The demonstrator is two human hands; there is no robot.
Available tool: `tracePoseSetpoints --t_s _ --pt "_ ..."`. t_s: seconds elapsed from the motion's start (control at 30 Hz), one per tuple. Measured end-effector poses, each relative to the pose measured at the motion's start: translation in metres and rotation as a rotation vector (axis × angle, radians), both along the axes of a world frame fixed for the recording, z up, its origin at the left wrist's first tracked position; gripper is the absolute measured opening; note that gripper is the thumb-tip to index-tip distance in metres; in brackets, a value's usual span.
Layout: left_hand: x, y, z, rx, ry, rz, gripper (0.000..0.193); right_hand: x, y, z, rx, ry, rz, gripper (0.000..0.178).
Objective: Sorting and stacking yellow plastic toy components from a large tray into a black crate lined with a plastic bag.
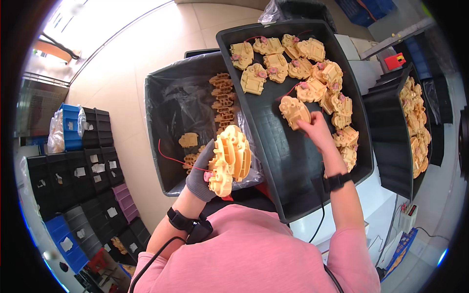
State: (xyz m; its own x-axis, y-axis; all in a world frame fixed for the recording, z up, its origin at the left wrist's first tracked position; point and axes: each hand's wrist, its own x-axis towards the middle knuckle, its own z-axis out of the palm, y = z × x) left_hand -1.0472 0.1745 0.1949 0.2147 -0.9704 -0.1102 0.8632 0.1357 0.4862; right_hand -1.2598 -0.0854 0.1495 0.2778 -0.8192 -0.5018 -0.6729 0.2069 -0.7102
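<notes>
My left hand (199,177), in a grey glove, is closed around yellow plastic housings (230,158), apparently more than one pressed together. A pink piece and a long red wire stick out on their left side. They are above the right edge of a black plastic-lined bin (163,97). Over a large black tray (281,166), my bare right hand (317,131) grips a single yellow plastic housing (294,112) by its lower right edge. Whether that housing touches the tray floor I cannot tell. Several similar housings (276,67) with pink pieces lie along the tray's far and right sides.
More yellow parts (223,97) stand in a row inside the lined bin. To the right, a tilted black crate (391,141) holds further housings. Stacked black, blue and purple crates (73,180) line the left side. A black cable (320,222) hangs from my right wrist strap.
</notes>
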Motion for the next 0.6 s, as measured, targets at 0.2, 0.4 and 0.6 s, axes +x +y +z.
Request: tracePoseSetpoints --t_s 0.2,0.4,0.6 --pt "0.017 -0.008 -0.006 0.245 0.509 -0.046 0.046 -0.014 0.050 0.073 0.062 -0.531 0.223 0.033" --pt "0.008 -0.024 0.008 0.161 0.529 -0.233 0.052 0.021 0.068 0.127 0.003 -0.550 0.773 0.023" --pt "-0.014 -0.014 -0.010 0.129 0.746 -0.186 0.048 0.038 0.072 0.115 0.081 -0.591 0.745 0.025"
